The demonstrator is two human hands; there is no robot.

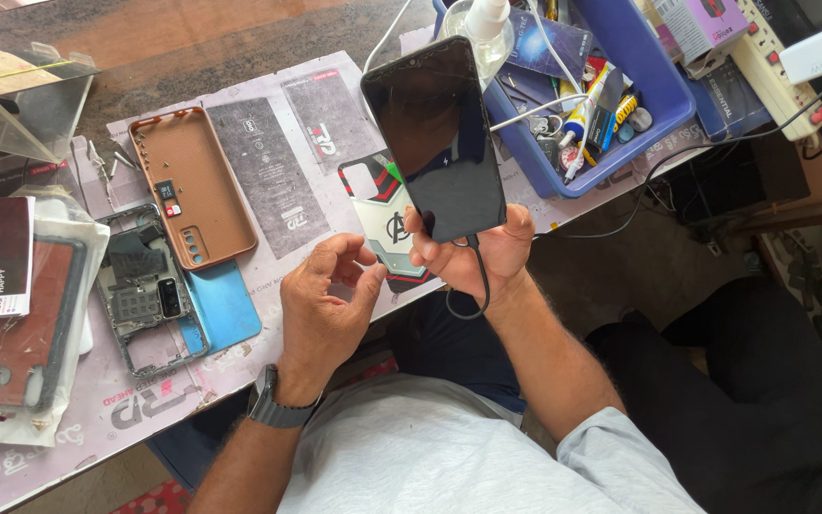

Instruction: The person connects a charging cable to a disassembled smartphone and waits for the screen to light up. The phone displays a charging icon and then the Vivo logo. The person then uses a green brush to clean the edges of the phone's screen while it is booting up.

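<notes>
Looking down from the head camera, I see the grey printed work mat [268, 171] spread over the bench, then the blue plastic tray [663, 105] of tubes and small tools at the far right. Next in size, the dark-screened phone [435, 138] stands tilted upright above the mat, its lower end clasped in my right hand [473, 252], fingers wrapped round the bottom edge, with a black cable [478, 286] looping from its base. My left hand [325, 295] hovers just beside it, fingers curled half open and holding nothing that I can make out. Left on the mat lie a brown back cover [187, 186], a blue back panel [225, 305] and a bare phone frame [145, 290]. Risk, as I judge it: the hold sits low on a tall slab, so a tug on the cable could lever the phone out onto the loose parts.
</notes>
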